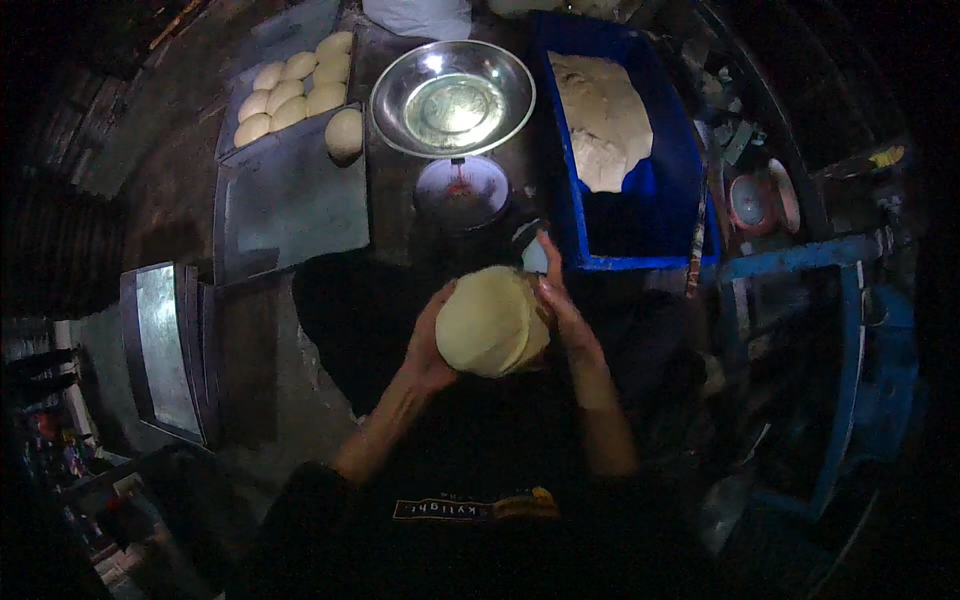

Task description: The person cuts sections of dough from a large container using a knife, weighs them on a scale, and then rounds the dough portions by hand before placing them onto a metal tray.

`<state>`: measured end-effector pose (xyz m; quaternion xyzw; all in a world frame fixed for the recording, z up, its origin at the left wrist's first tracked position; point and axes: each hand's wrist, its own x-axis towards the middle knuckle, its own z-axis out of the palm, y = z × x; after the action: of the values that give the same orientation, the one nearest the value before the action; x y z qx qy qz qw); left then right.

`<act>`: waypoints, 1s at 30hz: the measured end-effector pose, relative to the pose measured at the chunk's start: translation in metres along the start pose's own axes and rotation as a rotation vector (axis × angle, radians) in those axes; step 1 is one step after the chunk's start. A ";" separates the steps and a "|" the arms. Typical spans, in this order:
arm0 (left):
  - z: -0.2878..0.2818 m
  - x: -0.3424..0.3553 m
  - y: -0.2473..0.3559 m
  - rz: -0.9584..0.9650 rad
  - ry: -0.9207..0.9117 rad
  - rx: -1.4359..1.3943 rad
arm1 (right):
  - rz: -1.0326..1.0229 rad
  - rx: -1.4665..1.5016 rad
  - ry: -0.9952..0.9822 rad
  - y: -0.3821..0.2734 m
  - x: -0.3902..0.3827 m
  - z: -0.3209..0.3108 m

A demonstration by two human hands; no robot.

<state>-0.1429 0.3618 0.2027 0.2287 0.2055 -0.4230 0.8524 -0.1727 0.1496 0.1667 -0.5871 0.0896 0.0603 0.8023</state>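
Ball of dough, pale, large, rounded, with a crease along its right side: held between the two hands, in front of the person's dark shirt. Left hand: cupped around the ball's left side, fingers curved against it. Right hand: against the ball's right side, upper fingers extended beside a pale flat tool; whether they pinched it could not be told. Beyond the hands: one scale with a round shiny metal pan. To its left: one grey tray of smaller dough balls in rows; one second grey tray, nearer, a single ball at its far right corner. To its right: one blue tub containing a dough slab.
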 end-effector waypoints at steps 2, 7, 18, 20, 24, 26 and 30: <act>0.013 0.001 0.010 0.098 0.006 -0.011 | -0.066 -0.344 0.144 -0.001 0.010 0.000; 0.025 0.004 0.021 0.172 -0.008 0.293 | 0.269 0.413 0.072 -0.019 -0.014 0.028; -0.010 0.038 0.017 0.209 0.009 0.497 | 0.097 0.785 0.230 -0.032 -0.010 0.028; -0.011 0.039 0.018 0.303 0.020 0.590 | 0.154 0.507 0.434 -0.038 -0.009 0.018; -0.005 0.033 0.007 0.306 -0.033 0.688 | 0.090 0.270 0.440 -0.039 -0.007 0.012; 0.007 0.037 -0.004 0.276 -0.031 0.757 | 0.163 0.158 0.398 -0.023 -0.001 0.018; 0.001 0.048 -0.008 0.070 0.060 0.652 | 0.359 0.129 -0.001 -0.007 0.003 0.004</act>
<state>-0.1225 0.3269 0.1760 0.5089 0.0761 -0.4302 0.7418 -0.1675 0.1516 0.1740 -0.5091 0.1961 0.1969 0.8146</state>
